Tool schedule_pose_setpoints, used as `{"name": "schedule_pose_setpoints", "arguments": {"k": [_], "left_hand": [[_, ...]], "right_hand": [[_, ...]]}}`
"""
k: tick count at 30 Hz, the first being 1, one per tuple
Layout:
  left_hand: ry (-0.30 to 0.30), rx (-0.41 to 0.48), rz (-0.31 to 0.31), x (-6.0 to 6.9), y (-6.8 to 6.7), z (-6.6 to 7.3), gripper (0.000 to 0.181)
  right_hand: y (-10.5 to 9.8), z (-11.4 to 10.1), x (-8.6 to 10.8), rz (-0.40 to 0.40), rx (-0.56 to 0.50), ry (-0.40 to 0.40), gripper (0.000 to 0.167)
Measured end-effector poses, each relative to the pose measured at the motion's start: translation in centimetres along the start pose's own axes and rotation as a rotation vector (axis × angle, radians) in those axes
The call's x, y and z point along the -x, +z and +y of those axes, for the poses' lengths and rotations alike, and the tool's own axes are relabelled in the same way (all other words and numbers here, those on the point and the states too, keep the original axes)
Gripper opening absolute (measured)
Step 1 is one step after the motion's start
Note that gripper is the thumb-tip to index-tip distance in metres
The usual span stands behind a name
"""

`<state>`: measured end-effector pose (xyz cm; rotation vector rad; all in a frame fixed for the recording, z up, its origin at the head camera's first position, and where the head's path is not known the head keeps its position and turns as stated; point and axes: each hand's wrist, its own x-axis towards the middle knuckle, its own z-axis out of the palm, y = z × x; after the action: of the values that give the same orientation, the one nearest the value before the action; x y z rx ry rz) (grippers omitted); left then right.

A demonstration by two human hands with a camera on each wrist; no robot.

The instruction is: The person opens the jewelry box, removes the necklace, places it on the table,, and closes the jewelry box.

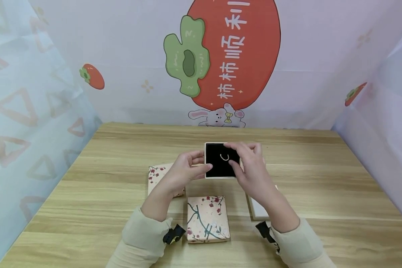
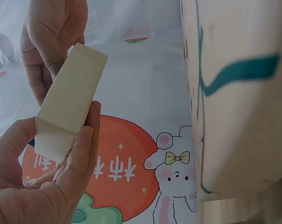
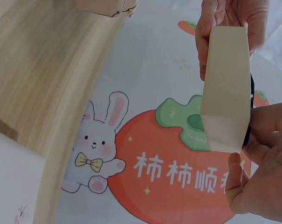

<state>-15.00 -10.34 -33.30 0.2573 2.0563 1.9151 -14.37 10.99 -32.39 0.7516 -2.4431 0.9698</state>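
A small square cream box (image 2: 73,93) is held up above the table, its open side with black lining (image 1: 217,167) facing the head camera. On the lining lies a thin, pale C-shaped piece (image 1: 223,158), too small to identify. My left hand (image 1: 189,167) grips the box's left side, thumb over the rim and fingers behind. At the right side, my right hand (image 1: 251,163) holds the box, index finger at the far rim and thumb against the lining. The right wrist view shows the box's plain side (image 3: 227,74) between both hands.
A flower-printed box lid (image 1: 207,219) lies on the wooden table (image 1: 305,156) between my forearms. Another flower-printed piece (image 1: 155,175) sits partly under my left forearm. A white boxy piece (image 1: 258,208) is partly hidden by the right one. Printed cloth walls stand behind and beside the table.
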Motion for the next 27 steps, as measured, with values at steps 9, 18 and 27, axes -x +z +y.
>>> {"name": "schedule_pose_setpoints", "arguments": {"k": [9,18,27], "left_hand": [[-0.014,-0.008,0.005,0.1,0.0,0.1,0.052],[-0.016,-0.014,-0.025,0.2,0.0,0.0,0.054],[-0.019,-0.016,-0.03,0.2,-0.2,-0.1,0.056]], "right_hand": [[0.1,-0.2,0.2,0.075,0.048,-0.046,0.043],[-0.8,-0.3,0.0,0.057,-0.123,0.02,0.034],[-1.4,-0.6,-0.1,0.029,-0.211,0.057,0.031]]}}
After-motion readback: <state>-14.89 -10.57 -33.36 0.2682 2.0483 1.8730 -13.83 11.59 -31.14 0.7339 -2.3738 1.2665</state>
